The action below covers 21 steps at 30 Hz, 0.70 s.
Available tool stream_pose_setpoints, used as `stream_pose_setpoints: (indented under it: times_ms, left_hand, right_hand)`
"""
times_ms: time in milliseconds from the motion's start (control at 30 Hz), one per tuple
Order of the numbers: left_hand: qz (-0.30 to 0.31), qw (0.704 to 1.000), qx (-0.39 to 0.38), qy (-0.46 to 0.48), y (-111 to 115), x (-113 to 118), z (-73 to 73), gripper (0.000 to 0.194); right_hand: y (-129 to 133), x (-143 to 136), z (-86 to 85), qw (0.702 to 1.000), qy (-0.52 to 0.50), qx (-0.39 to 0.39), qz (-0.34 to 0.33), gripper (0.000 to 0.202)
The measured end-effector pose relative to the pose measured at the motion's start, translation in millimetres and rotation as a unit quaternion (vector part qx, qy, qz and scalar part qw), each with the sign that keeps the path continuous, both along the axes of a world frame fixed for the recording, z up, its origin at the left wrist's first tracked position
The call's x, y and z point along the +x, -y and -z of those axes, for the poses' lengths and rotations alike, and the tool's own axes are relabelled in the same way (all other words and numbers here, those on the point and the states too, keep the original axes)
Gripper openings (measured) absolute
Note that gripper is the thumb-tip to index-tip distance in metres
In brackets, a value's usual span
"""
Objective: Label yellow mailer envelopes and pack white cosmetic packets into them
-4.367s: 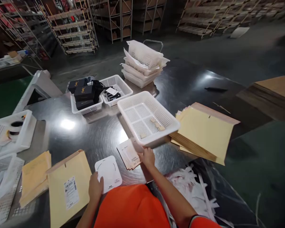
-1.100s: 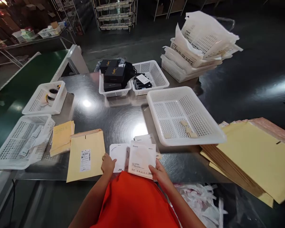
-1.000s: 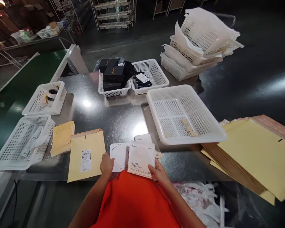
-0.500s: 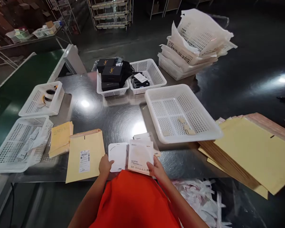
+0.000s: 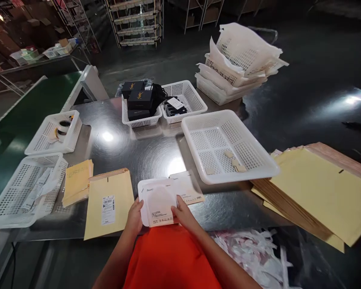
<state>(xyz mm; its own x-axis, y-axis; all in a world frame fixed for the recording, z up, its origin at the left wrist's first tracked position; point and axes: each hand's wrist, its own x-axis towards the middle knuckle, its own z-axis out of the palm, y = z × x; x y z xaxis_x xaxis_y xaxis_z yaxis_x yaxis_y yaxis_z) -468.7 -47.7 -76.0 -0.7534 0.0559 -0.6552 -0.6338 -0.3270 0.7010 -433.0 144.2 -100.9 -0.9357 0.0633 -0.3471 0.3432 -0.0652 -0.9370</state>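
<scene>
In my left hand (image 5: 135,216) is a white flat packet with rounded corners (image 5: 143,196), gripped at its left edge between thumb and fingers. My right hand (image 5: 183,212) pinches a pale flat packet with small print (image 5: 161,204) by its right side. This printed packet lies over most of the white one, hiding its middle. Another printed packet (image 5: 191,190) rests on the table just beyond my right hand. Left of my left hand lies a yellow envelope (image 5: 122,200) with a white shipping label (image 5: 108,210).
A large white basket (image 5: 195,160) holds small cardboard pieces. Stacked yellow envelopes (image 5: 315,184) lie at right, smaller ones (image 5: 76,180) at left. Baskets with tape (image 5: 63,127) and black boxes (image 5: 140,98) stand farther back on the metal table (image 5: 132,146). Stacked baskets (image 5: 228,76) rise behind.
My right hand has moved left, bringing the printed packet from beside the white packet to on top of it. More of the printed packet on the table now shows.
</scene>
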Motion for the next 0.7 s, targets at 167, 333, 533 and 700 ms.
stream_pose_setpoints:
  times_ms: [167,333,533,700]
  left_hand:
    - [-0.030,0.999,0.015,-0.009,-19,8,-16.1,0.057]
    - [-0.048,0.998,0.027,0.012,-22,11,-36.1,0.065]
    - [0.007,0.995,0.082,0.047,-19,16,-57.8,0.066]
    - [0.087,0.992,0.094,-0.006,-16,10,-69.2,0.078]
  right_hand:
    - [10,2,-6.9,0.997,0.001,0.080,-0.011,0.035]
    - [-1,2,-29.8,0.968,-0.040,0.249,0.003,0.045]
    - [-24,-29,-64.0,0.995,-0.045,0.083,0.016,0.073]
    - [-13,-30,-69.6,0.999,-0.004,0.004,0.043,0.037]
